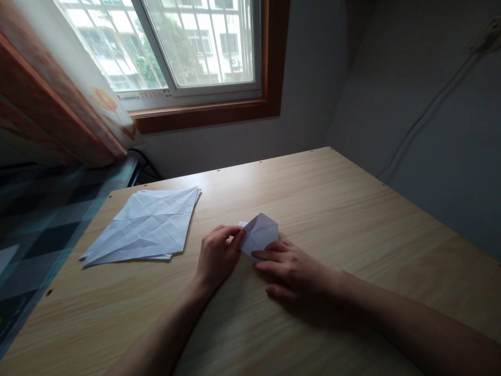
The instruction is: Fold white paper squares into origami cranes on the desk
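Note:
A small folded piece of white paper (261,230) lies near the middle of the wooden table (344,209), with crease lines on its upper face. My left hand (219,253) pinches its left edge between thumb and fingers. From the right, my right hand (287,269) rests on its lower right part, fingers stretched out over the paper and the tabletop. Part of the paper is hidden under the right fingers. To the left lies a stack of creased white paper sheets (151,224), apart from both hands.
A checked cloth surface (58,224) adjoins the table on the left, under a curtain (58,89). Behind the table stand a wall and a barred window (215,47). A cable (426,109) runs down the right wall.

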Demonstrator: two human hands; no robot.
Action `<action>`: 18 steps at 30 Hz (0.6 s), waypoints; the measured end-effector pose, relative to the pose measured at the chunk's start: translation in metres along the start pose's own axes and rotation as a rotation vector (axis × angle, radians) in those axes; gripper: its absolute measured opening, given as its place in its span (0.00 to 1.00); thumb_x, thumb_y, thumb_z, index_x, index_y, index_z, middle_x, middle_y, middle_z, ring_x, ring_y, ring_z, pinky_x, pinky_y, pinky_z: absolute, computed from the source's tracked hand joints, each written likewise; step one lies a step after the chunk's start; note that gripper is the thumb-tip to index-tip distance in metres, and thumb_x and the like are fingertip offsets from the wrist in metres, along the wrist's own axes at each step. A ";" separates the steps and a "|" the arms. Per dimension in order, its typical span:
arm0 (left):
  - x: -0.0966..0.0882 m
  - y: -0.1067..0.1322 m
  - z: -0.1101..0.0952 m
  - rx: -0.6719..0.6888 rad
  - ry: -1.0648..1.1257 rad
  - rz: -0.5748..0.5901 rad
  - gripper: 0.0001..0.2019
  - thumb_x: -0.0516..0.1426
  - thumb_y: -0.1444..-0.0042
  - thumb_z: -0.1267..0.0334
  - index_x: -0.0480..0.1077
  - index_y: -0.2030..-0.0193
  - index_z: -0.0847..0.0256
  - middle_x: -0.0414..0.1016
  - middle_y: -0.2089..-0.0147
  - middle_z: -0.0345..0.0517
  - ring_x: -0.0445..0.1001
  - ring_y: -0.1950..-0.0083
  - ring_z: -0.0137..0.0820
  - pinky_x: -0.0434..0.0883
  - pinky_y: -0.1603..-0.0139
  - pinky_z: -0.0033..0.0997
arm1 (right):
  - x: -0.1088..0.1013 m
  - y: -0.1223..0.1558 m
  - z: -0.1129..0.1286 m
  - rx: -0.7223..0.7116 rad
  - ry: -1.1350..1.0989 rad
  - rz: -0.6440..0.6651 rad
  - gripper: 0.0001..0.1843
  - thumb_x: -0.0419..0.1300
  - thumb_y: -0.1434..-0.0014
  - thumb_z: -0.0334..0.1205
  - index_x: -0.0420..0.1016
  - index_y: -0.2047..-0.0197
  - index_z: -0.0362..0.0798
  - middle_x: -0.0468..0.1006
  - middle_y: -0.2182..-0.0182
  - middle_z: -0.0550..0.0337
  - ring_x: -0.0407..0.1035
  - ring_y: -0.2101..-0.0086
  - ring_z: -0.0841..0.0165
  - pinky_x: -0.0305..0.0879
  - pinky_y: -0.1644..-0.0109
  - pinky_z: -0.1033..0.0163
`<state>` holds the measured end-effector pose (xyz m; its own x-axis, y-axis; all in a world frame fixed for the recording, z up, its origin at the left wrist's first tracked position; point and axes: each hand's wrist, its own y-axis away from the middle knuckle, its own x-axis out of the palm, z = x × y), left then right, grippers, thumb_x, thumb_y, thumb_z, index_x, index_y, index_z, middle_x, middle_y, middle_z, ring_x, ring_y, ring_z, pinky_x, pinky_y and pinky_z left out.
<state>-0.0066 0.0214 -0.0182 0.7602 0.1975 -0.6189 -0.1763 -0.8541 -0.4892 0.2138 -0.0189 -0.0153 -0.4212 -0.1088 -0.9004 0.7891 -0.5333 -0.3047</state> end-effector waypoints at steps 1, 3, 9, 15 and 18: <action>0.000 0.000 0.001 -0.012 0.013 0.011 0.08 0.57 0.41 0.63 0.77 0.64 0.60 0.78 0.67 0.44 0.76 0.71 0.28 0.73 0.69 0.27 | 0.001 0.000 0.000 -0.002 0.010 -0.002 0.19 0.57 0.38 0.47 0.72 0.47 0.46 0.70 0.40 0.51 0.65 0.47 0.57 0.57 0.40 0.51; 0.000 0.000 0.000 -0.022 0.023 0.024 0.07 0.57 0.41 0.64 0.77 0.65 0.60 0.78 0.68 0.43 0.75 0.72 0.28 0.72 0.69 0.26 | 0.002 0.000 -0.001 -0.027 0.021 -0.040 0.20 0.56 0.37 0.46 0.70 0.46 0.45 0.72 0.42 0.51 0.66 0.48 0.59 0.57 0.42 0.54; -0.002 -0.001 -0.004 -0.022 0.030 0.099 0.06 0.55 0.42 0.69 0.75 0.64 0.60 0.77 0.68 0.42 0.74 0.70 0.28 0.70 0.66 0.26 | -0.017 0.011 -0.023 -0.046 0.230 -0.280 0.19 0.56 0.42 0.28 0.72 0.48 0.52 0.71 0.40 0.57 0.59 0.40 0.59 0.52 0.39 0.49; -0.003 -0.002 -0.005 0.010 0.069 0.186 0.08 0.53 0.40 0.70 0.74 0.65 0.59 0.75 0.67 0.42 0.73 0.67 0.29 0.69 0.64 0.26 | -0.036 0.019 -0.037 -0.045 0.381 -0.246 0.30 0.57 0.46 0.24 0.68 0.41 0.54 0.61 0.34 0.59 0.41 0.32 0.55 0.45 0.33 0.40; -0.004 -0.002 -0.008 0.074 0.045 0.239 0.09 0.52 0.40 0.70 0.73 0.66 0.60 0.73 0.67 0.43 0.73 0.65 0.30 0.70 0.62 0.28 | -0.034 0.016 -0.040 -0.124 0.500 -0.300 0.27 0.55 0.41 0.23 0.69 0.43 0.56 0.64 0.35 0.65 0.39 0.31 0.60 0.45 0.31 0.43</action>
<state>-0.0045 0.0189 -0.0100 0.7179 -0.0291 -0.6956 -0.3989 -0.8360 -0.3767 0.2588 0.0095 -0.0020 -0.3960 0.4558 -0.7971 0.7274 -0.3740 -0.5753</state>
